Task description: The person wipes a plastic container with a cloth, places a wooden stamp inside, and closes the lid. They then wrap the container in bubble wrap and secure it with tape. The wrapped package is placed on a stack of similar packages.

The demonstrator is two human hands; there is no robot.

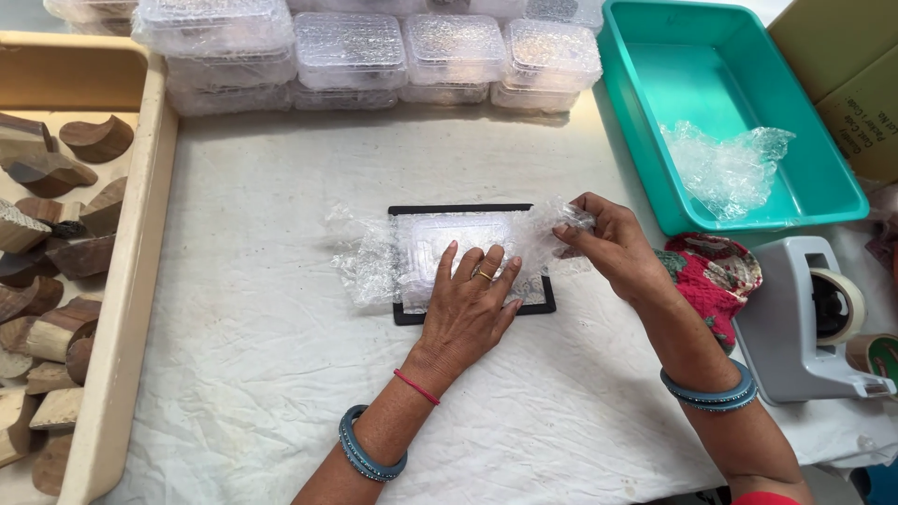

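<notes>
Left hand (468, 304) lies flat, fingers (486, 266) together and spread lightly, pressing on a bubble-wrap sheet (374, 257) laid over a flat black rectangular frame (468, 210) at the middle of the table (262, 374). Right hand (608, 243) has its fingers pinched shut on the right edge of the sheet, lifted just above the frame's right end. The frame sits square to the table edge, mostly covered; its top edge and lower right corner show. Risk, as judged: the wrap looks springy and loosely creased, so it could slip from under the flat palm and unfold if the pinched end is pulled too hard; the frame could also skid on the cloth, which is wrinkled and not fixed down. The tape dispenser (809, 323) stands well apart at right, beyond a red patterned cloth pouch (716, 276), so neither hand can reach it without letting go. Surface: white cloth over the table. Behind: a row of stacked bubble-wrapped packs (374, 51); a teal plastic tub (739, 112) holding a wad of wrap; at left a beige tray (131, 281) of wooden pieces; cardboard box (847, 79) in the far right corner.
</notes>
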